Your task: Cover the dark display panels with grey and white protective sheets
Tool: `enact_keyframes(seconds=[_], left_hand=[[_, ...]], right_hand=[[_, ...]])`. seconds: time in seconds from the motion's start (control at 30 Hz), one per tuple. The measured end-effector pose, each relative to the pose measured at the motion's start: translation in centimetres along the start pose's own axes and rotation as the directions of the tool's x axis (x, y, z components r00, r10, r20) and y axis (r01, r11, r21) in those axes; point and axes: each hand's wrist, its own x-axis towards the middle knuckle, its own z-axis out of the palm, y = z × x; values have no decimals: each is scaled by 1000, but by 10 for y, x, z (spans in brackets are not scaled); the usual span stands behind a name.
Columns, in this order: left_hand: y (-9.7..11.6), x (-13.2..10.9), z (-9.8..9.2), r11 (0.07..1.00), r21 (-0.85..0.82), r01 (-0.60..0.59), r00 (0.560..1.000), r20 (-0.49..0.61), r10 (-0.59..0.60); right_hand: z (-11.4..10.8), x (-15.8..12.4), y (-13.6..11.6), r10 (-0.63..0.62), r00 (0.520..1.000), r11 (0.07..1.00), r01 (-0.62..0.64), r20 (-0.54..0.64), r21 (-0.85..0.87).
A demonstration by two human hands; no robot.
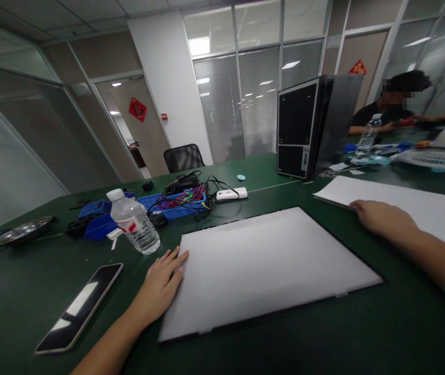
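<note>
A flat white panel with a thin dark frame [261,265], much like a screen backlight, lies on the green table before me. My left hand [163,278] rests at the panel's left edge, its fingers stretched out and the fingertips on the white surface. At the right is a stack of white sheets [413,203], apart from the framed panel. My right hand [386,221] holds the near left edge of these white sheets, with some of its fingers hidden. Left of my left hand lie a phone [81,307] and an upright water bottle [134,221].
Blue trays [175,208] of wires and cables stand behind the panel, with a white power strip [231,194] beside them. A computer tower [316,125] stands at the back. A metal pan [23,232] is far left. A co-worker [397,104] sits at the far right.
</note>
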Motion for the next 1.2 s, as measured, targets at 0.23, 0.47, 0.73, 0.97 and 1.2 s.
enact_keyframes(seconds=[0.23, 0.47, 0.73, 0.97, 1.2], left_hand=[[4, -1, -3, 1000, -1, 11, 1000, 27, -11], [7, 1, -5, 1000, 7, 26, 999, 41, -27], [4, 2, 1, 1000, 11, 18, 999, 32, -18], [2, 3, 2, 1000, 12, 18, 999, 36, -18], [3, 3, 1, 1000, 5, 12, 1000, 22, -13]], right_hand=[[-24, -15, -48, -87, 992, 996, 83, -86, -45], [-50, -44, -122, -346, 937, 938, 345, -52, -28], [-65, -87, -187, -887, 447, 398, 869, -118, 295], [-46, -63, -150, -681, 720, 664, 685, -137, 299], [-31, -40, -118, -527, 850, 821, 509, 2, 258]])
